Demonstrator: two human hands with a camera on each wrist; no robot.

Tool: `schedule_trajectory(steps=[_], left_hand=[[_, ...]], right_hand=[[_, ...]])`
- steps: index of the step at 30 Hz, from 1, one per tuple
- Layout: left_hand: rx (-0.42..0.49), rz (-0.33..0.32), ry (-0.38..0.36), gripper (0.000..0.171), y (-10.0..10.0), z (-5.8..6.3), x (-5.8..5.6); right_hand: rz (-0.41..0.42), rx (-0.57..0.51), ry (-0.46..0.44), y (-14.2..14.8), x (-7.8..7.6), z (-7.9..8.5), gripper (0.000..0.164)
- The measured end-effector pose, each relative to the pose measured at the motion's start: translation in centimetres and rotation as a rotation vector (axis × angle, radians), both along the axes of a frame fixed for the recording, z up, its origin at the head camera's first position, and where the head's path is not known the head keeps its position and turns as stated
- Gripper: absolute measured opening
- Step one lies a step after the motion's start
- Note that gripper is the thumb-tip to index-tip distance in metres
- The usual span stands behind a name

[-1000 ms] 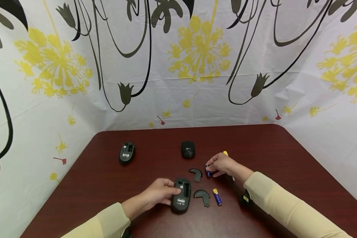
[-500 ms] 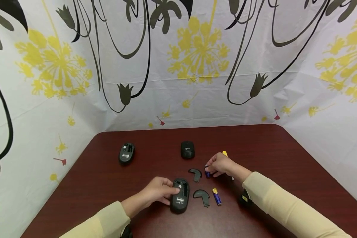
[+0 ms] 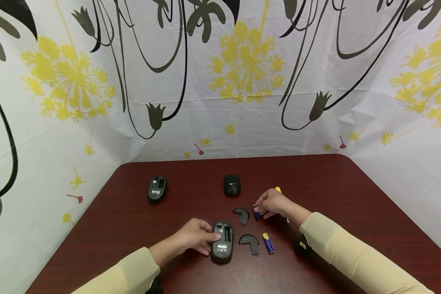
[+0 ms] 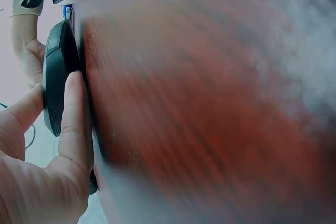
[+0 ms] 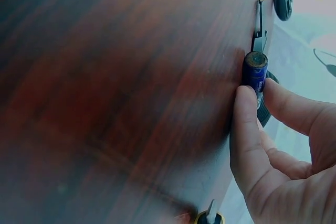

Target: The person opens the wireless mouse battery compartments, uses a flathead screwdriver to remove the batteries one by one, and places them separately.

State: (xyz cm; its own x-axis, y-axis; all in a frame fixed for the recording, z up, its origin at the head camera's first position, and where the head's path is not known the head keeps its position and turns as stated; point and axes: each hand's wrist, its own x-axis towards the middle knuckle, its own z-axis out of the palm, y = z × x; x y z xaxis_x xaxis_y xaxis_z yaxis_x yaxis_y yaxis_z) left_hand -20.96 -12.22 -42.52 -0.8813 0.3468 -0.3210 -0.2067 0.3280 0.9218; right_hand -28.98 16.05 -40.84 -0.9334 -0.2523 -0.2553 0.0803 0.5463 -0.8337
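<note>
My left hand grips a black computer mouse by its side, thumb on top. The mouse lies underside up, its battery slot uncovered. In the left wrist view the mouse shows edge-on between thumb and finger, slightly off the table. My right hand pinches a blue battery at the table, and the right wrist view shows one end of this battery. A second battery, blue with a yellow end, lies nearer. Two dark battery covers, the far one and the near one, lie between the hands.
Another underside-up mouse lies at the back left. A third mouse sits upright at the back middle. Behind my right wrist, a yellow-ended tool is mostly hidden. Patterned cloth hangs beyond the table's far edge.
My left hand has shifted the mouse slightly left and flattened its tilt a little. The right hand stays almost still with the battery.
</note>
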Motion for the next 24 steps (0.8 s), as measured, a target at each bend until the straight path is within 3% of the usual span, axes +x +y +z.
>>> schedule_trajectory(steps=[24], left_hand=[[-0.024,-0.036,0.014,0.029,-0.30,0.31,-0.12]], right_hand=[[0.004,-0.017,-0.002,0.44,-0.05,-0.06,0.011]])
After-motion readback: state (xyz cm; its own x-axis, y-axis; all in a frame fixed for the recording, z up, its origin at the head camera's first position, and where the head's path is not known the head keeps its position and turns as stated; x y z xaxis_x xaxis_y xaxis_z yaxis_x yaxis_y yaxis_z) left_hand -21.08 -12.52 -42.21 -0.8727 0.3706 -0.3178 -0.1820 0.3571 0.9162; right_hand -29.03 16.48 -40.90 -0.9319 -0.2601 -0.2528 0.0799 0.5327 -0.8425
